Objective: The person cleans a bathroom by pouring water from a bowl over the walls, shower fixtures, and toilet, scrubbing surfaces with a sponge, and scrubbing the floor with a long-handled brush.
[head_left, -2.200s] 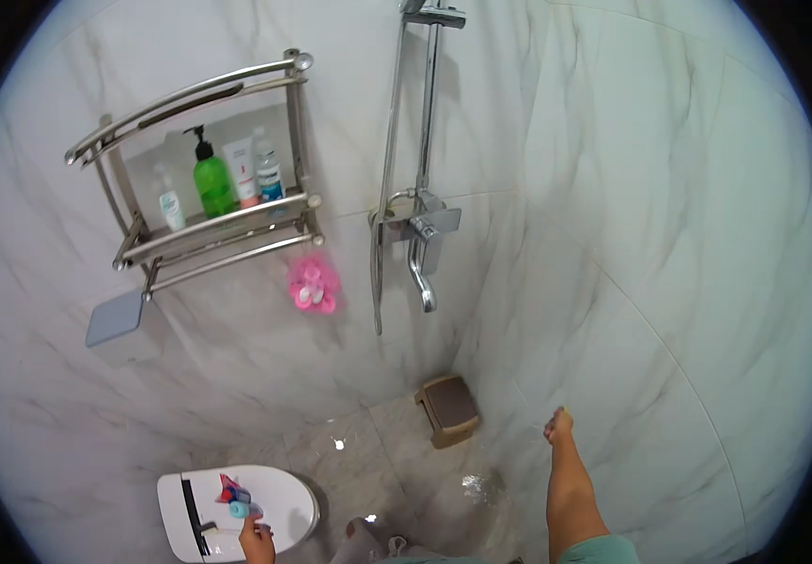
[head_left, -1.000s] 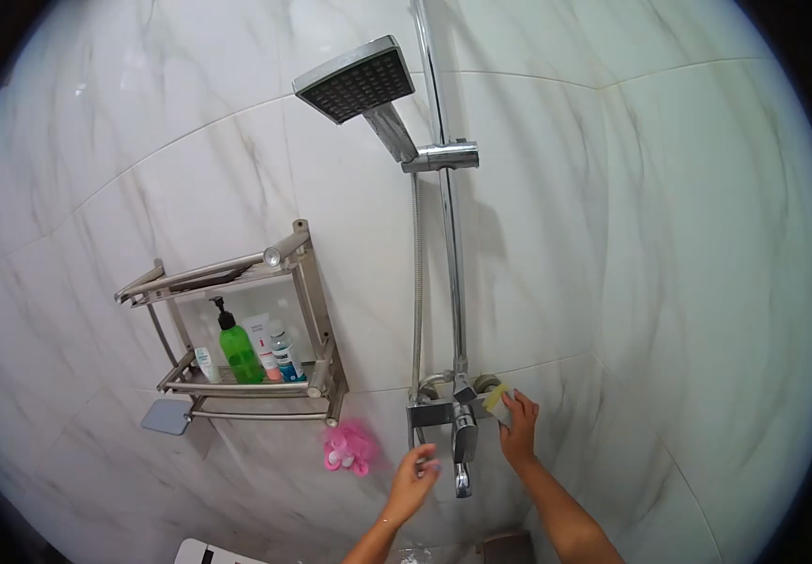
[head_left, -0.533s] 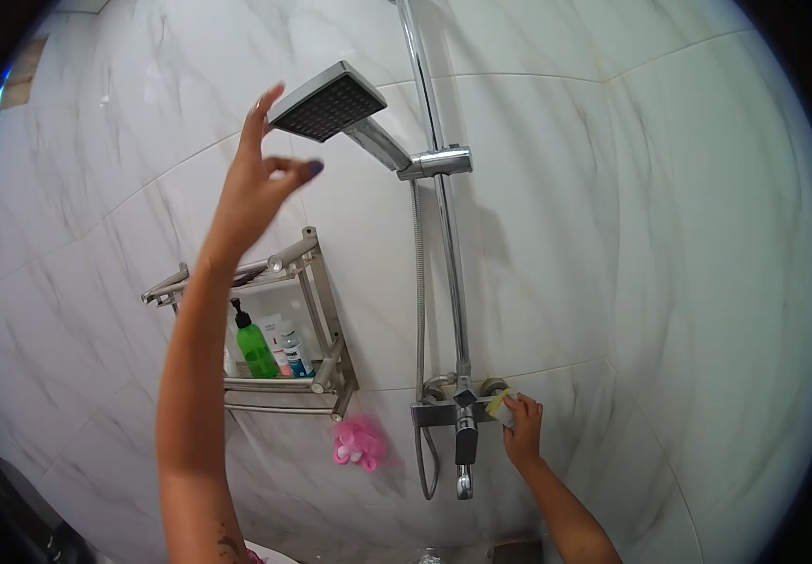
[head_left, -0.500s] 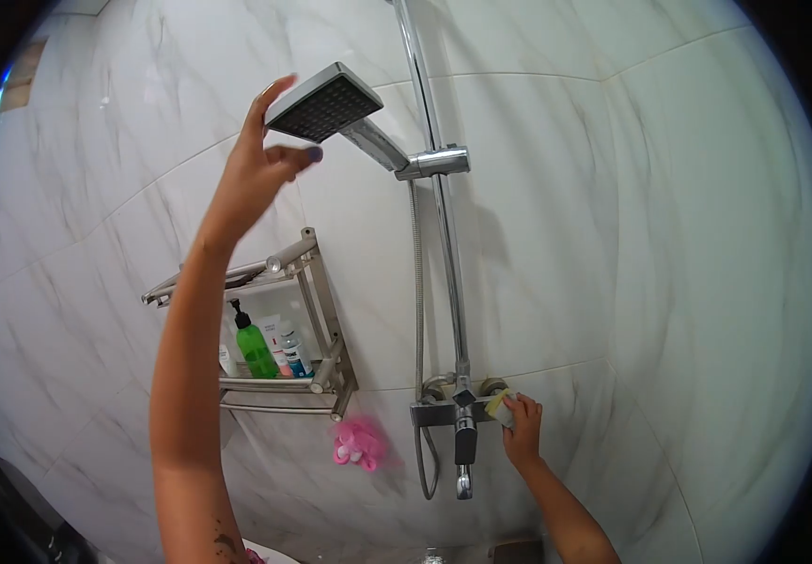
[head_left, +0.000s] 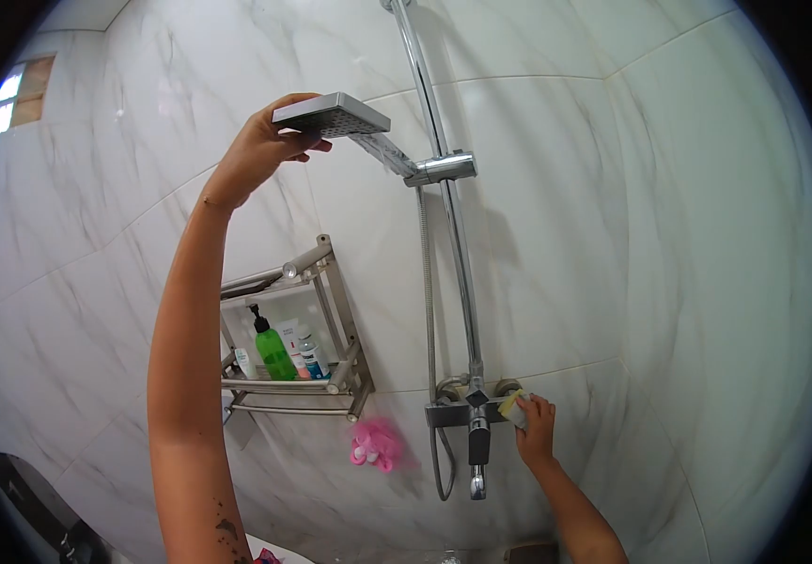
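Up high, my left hand (head_left: 257, 155) is closed around the left edge of a square chrome shower head (head_left: 335, 115), with its fingers partly hidden behind and beneath it. The shower head's handle sits in a chrome bracket (head_left: 444, 167) on the vertical shower rail (head_left: 460, 273). Lower right, my right hand (head_left: 538, 434) grips a small yellow and whitish sponge (head_left: 513, 408). That sponge is against the right end of the shower mixer tap (head_left: 448, 415), which has a dark front and a chrome spout.
Left of the rail hangs a metal wall rack (head_left: 354, 376) holding a green pump bottle (head_left: 274, 352) and several other toiletries. Below it is a pink bath puff (head_left: 376, 445). A flexible shower hose (head_left: 429, 282) runs beside the rail. Marbled wall tiles (head_left: 556, 235) surround everything.
My left fingers have gone from spread apart to closed on the shower head, whose face has tilted flatter. The view has shifted slightly. My right hand stays with the sponge at the mixer tap.
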A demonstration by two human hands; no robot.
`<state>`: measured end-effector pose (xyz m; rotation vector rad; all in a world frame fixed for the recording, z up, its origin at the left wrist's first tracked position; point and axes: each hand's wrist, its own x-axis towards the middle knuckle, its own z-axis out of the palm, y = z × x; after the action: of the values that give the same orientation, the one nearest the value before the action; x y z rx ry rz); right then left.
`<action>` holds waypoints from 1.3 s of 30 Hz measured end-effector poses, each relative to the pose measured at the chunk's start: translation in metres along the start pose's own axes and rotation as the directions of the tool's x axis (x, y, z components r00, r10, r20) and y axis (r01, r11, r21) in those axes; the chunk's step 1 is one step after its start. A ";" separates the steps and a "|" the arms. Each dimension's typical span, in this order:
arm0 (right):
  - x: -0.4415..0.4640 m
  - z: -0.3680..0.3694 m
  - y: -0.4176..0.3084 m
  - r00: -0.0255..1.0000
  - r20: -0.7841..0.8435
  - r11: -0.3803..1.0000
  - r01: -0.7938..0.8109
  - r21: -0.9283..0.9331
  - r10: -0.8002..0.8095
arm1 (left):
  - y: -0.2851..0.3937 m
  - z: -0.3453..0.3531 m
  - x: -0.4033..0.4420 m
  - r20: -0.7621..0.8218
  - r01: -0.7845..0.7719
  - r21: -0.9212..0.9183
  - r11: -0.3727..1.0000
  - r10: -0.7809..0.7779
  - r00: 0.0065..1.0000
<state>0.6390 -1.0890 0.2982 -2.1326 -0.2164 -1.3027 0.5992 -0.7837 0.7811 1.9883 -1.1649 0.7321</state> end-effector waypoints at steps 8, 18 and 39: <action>-0.001 0.003 -0.004 0.998 0.001 0.994 -0.069 0.087 0.069 | -0.067 0.060 -0.089 -0.309 0.021 -0.127 0.992 -0.060 0.949; -0.052 0.041 -0.030 0.977 0.099 0.982 0.184 0.044 -0.187 | -0.138 0.333 -0.323 0.422 0.592 -0.411 0.693 -0.431 0.797; -0.016 0.052 0.004 0.957 -0.291 0.997 0.015 0.074 0.008 | -0.156 0.420 -0.312 0.030 0.570 -0.246 0.784 -0.582 0.813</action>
<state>0.6718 -1.0583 0.2665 -1.8503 -0.1434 -1.5651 0.6525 -0.9120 0.2534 1.9460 -0.5188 0.2928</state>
